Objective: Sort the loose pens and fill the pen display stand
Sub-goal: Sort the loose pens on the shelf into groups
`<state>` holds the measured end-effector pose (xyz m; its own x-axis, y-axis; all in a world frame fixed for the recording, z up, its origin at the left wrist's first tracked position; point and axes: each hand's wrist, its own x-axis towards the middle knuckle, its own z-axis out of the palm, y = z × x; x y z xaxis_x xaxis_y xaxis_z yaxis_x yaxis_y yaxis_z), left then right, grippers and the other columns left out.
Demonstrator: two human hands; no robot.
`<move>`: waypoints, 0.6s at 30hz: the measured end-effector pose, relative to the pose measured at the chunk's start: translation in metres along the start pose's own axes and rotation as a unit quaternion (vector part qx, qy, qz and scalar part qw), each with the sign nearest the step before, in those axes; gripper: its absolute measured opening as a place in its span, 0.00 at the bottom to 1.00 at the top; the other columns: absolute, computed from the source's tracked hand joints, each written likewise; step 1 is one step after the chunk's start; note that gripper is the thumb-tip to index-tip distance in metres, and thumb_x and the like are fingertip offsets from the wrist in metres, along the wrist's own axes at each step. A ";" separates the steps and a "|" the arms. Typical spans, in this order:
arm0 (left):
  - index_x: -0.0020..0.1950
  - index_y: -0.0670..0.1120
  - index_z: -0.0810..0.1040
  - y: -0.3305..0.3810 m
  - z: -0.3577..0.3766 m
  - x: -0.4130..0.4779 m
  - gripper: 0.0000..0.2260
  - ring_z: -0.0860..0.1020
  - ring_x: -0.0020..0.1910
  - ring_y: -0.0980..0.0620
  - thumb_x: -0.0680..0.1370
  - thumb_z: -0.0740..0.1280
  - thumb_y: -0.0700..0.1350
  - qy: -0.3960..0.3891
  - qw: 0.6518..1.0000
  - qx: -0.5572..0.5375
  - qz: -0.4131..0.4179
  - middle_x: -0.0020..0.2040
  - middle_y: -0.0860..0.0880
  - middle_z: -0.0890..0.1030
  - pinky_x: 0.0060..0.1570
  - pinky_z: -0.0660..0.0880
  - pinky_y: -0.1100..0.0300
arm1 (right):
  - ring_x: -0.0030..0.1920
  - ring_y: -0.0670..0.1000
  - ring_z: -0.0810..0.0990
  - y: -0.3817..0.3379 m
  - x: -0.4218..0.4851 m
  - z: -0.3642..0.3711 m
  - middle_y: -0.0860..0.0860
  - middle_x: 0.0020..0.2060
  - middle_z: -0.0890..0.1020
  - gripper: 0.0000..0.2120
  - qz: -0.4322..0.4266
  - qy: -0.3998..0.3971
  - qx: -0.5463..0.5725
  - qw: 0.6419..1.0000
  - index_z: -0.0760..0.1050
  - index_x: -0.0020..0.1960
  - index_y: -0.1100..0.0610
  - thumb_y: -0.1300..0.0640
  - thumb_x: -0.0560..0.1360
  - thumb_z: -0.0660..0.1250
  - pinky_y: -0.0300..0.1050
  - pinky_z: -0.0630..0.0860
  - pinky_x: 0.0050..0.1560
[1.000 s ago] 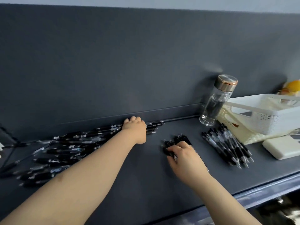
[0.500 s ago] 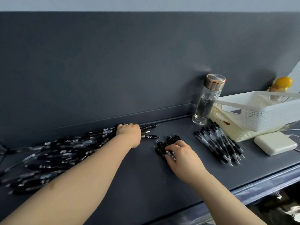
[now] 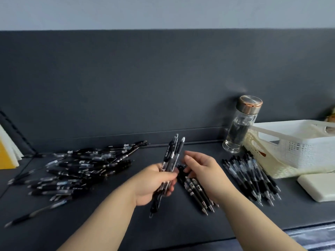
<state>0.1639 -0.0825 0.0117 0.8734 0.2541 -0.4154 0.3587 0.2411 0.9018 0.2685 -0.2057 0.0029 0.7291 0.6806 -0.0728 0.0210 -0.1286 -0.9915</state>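
Grey shelf (image 3: pixel 181 227), black clear-barrelled pens (image 3: pixel 87 165).

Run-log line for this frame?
left hand: grips pen bundle, raised | right hand: over small pen group, grip unclear | loose pile: left of hands, untouched

Soft dim light; motion blur on left pen pile (image 3: pixel 76 169); wide-angle edge curvature.
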 end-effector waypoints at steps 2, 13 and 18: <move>0.46 0.44 0.74 -0.008 0.013 -0.005 0.03 0.74 0.30 0.53 0.78 0.63 0.37 -0.028 0.999 -0.012 -0.012 0.32 0.49 0.76 0.31 0.72 0.62 | 0.31 0.46 0.75 0.000 -0.001 -0.002 0.51 0.32 0.79 0.07 -0.007 -0.029 0.025 0.999 0.79 0.46 0.60 0.58 0.77 0.64 0.41 0.72 0.35; 0.49 0.42 0.78 -0.022 0.014 -0.001 0.04 0.78 0.31 0.50 0.78 0.64 0.37 0.135 0.977 -0.163 -0.036 0.35 0.46 0.80 0.29 0.73 0.61 | 0.28 0.44 0.77 -0.005 0.002 -0.036 0.55 0.35 0.78 0.06 -0.031 0.085 0.216 0.972 0.75 0.43 0.59 0.65 0.77 0.62 0.34 0.71 0.26; 0.50 0.43 0.77 -0.021 0.009 0.004 0.04 0.74 0.28 0.52 0.78 0.64 0.37 0.169 0.968 -0.182 -0.030 0.32 0.46 0.78 0.26 0.73 0.62 | 0.35 0.44 0.78 0.012 -0.002 -0.047 0.48 0.34 0.81 0.09 -0.094 0.088 0.028 0.991 0.79 0.43 0.52 0.66 0.73 0.68 0.34 0.73 0.39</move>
<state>0.1627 -0.0949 -0.0076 0.6748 0.5068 -0.5364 0.2117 0.5633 0.7987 0.2993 -0.2422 -0.0038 0.8234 0.5525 0.1296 0.1343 0.0322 -0.9904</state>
